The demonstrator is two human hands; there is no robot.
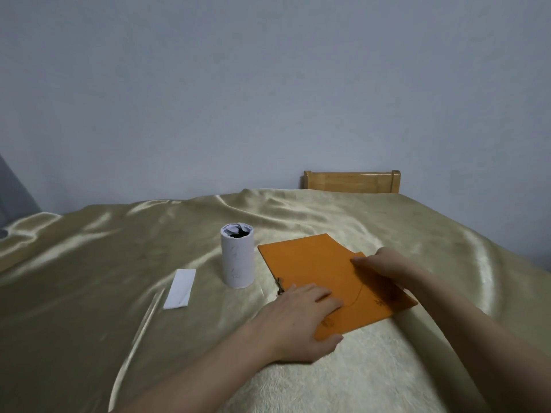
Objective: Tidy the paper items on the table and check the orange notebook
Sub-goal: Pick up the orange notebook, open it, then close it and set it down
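Pressing flat: left hand (pixel 298 320) palm-down on orange notebook (pixel 313 263) near corner; right hand (pixel 384 262) fingertips on cover.

Cloth-draped table (pixel 89 263): notebook (pixel 313 263), paper roll (pixel 237 260), slip (pixel 179 289).

Open cloth to the left, crowded centre

Passage beside the flat orange notebook (pixel 316 275) is narrowed by the upright white paper roll (pixel 237 257) just left of it; beyond the folded white paper slip (pixel 180 289), the gold satin tablecloth (pixel 74 263) is left unobstructed.
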